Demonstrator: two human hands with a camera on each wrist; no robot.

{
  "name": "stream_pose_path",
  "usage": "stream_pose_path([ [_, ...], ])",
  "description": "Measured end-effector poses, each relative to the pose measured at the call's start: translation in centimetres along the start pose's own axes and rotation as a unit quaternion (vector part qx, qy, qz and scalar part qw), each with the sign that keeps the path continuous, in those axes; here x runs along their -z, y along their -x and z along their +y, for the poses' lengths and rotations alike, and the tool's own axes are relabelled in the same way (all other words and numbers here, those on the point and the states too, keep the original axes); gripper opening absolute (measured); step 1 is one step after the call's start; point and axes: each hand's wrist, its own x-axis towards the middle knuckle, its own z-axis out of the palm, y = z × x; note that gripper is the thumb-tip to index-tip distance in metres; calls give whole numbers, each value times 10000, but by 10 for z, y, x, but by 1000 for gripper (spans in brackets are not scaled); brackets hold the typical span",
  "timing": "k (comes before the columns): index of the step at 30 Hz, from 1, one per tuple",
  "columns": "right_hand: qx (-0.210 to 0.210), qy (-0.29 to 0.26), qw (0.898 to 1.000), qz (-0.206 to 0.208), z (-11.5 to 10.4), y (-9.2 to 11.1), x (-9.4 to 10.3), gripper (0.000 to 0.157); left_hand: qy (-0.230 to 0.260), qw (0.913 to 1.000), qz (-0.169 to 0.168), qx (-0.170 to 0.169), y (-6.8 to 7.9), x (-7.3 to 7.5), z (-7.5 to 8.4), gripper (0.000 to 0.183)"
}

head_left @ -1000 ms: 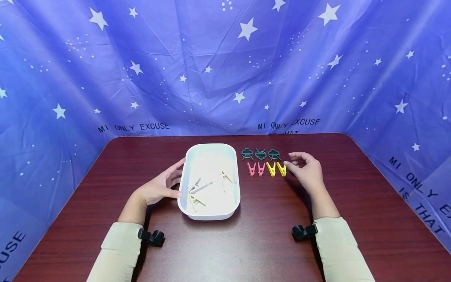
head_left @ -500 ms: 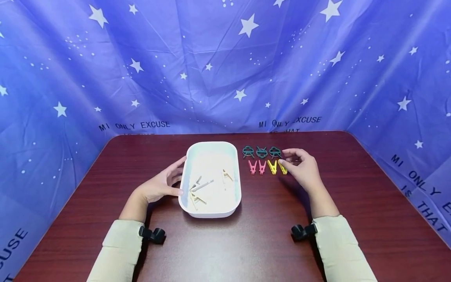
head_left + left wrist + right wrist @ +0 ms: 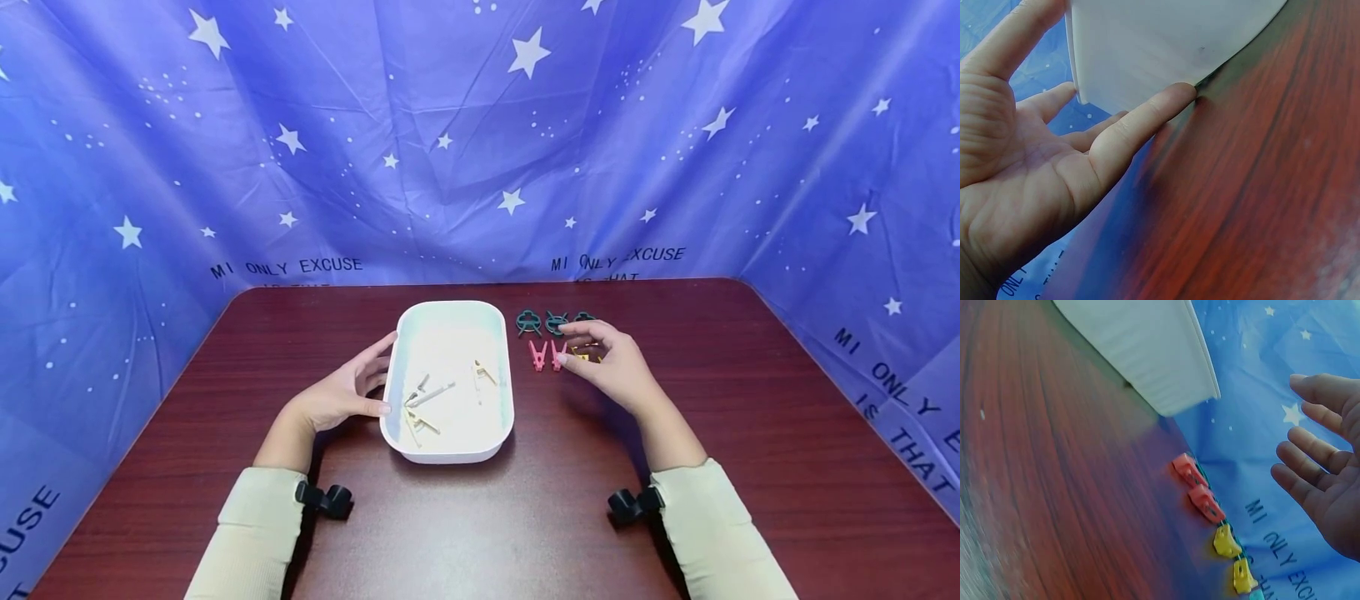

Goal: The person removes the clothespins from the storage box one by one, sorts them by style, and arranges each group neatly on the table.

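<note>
My left hand rests against the left side of a white plastic tub, fingers spread and thumb at the rim. Inside lie several pale clips, washed out by glare. My right hand hovers over a row of clothespins with thumb and fingers apart, holding nothing. Its thumb tip overlaps the right one of two pink clothespins; the two yellow clothespins behind it are mostly hidden. In the right wrist view both pink clothespins and both yellow clothespins show, apart from the hand.
Beyond the clothespins runs a row of dark green clips, the rightmost partly covered by my right hand. Everything stands on a reddish-brown wooden table. A blue star-patterned curtain closes off the back and sides.
My right hand has moved left, from beside the yellow clothespins to over them and up to the pink ones. My left hand stays at the tub.
</note>
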Motion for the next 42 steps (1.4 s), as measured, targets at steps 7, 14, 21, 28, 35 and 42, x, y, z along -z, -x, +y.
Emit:
stream_pose_path([
  [7,205,39,9994,-276,-3,-6,-8,38,-16,10000,-21,-50,-2,0,-1,112],
  [14,371,-172,9977,-532,-5,-21,-16,36,-53,9999,-9,-86,-3,-1,0,113],
  [21,835,-95,9910,-1038,-21,-38,-27,37,-35,9999,-33,-91,-3,-1,1,112],
  [28,805,168,9810,-1760,-40,-55,-38,36,-28,9999,-81,-110,-4,-1,-1,113],
  [35,985,267,9654,-2400,-50,-75,-52,29,-31,9999,-70,-89,-2,0,-2,113],
  [42,1035,554,9488,-2931,-57,-97,-70,25,-83,10000,4,16,0,2,0,113],
])
